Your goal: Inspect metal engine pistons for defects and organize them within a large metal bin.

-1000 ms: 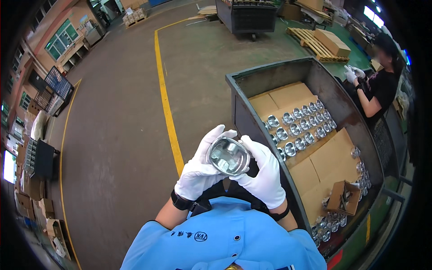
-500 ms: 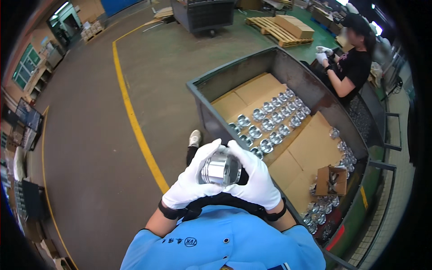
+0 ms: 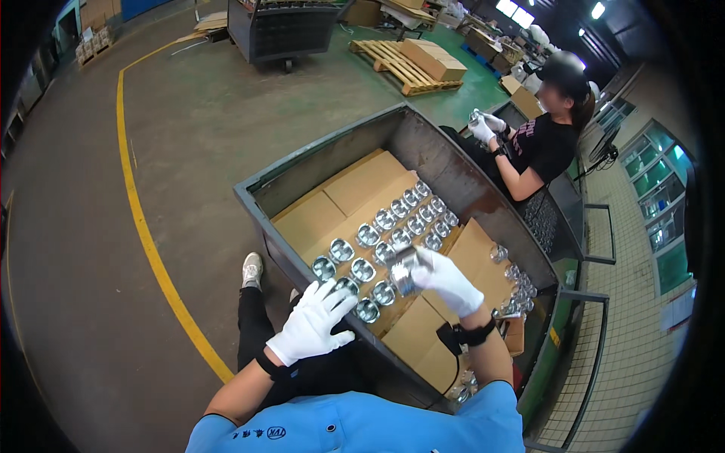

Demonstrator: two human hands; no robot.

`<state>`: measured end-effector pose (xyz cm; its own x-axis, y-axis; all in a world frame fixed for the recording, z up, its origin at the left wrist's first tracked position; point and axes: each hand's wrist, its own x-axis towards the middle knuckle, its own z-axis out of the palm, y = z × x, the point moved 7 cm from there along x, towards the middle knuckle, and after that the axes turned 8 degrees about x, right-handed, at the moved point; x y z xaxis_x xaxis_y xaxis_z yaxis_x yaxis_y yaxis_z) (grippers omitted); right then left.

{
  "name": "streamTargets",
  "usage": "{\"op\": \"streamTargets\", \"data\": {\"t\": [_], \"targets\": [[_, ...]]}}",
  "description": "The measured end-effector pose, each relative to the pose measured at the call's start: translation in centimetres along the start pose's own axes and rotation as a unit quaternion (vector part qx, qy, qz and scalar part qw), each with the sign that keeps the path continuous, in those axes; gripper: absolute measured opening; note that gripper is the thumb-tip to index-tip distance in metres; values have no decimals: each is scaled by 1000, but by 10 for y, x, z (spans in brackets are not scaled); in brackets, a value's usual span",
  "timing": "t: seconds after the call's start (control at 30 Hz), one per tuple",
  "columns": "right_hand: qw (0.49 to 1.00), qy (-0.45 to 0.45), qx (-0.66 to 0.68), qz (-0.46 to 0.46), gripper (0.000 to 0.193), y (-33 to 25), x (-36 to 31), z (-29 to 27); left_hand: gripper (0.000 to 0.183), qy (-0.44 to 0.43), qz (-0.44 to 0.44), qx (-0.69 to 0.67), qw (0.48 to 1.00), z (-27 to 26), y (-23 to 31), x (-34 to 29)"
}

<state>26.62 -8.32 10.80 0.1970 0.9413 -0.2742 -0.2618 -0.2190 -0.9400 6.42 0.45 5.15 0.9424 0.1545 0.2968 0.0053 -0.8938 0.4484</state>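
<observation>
My right hand (image 3: 453,285), in a white glove, is closed around a shiny metal piston (image 3: 402,273) with ring grooves. It holds the piston tilted above the grey metal bin (image 3: 340,156). Inside, several pistons (image 3: 368,235) stand in rows on flat cardboard (image 3: 381,181). My left hand (image 3: 311,326), gloved too, has its fingers spread over the bin's near left edge, close to the front pistons. Whether its fingertips touch the edge, I cannot tell.
Along the bin's right side lie more pistons (image 3: 521,285), with a small cardboard box (image 3: 515,336) partly behind my right forearm. Beyond the bin, a person (image 3: 538,155) in black holds a metal part. A wooden pallet (image 3: 393,64) and a wheeled cart (image 3: 279,34) stand farther back.
Both hands were around the piston in front of my chest. The left has let go and opened; the right has carried the piston out over the bin. The view has turned right.
</observation>
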Motion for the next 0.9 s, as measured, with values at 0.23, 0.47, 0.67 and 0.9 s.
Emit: {"op": "streamTargets", "data": {"t": [0.23,0.47,0.67,0.9], "targets": [[981,167,-98,-16,54,100,179,-79,61,6,-5,4,1000,29,-15,5],[861,125,-489,56,51,192,283,5,64,-29,-6,-4,1000,33,-23,8],[852,70,-517,37,31,241,305,-5,63,-26,-10,7,1000,39,-22,5],[831,42,-553,30,25,231,302,11,60,-6,4,27,1000,41,-16,8]]}}
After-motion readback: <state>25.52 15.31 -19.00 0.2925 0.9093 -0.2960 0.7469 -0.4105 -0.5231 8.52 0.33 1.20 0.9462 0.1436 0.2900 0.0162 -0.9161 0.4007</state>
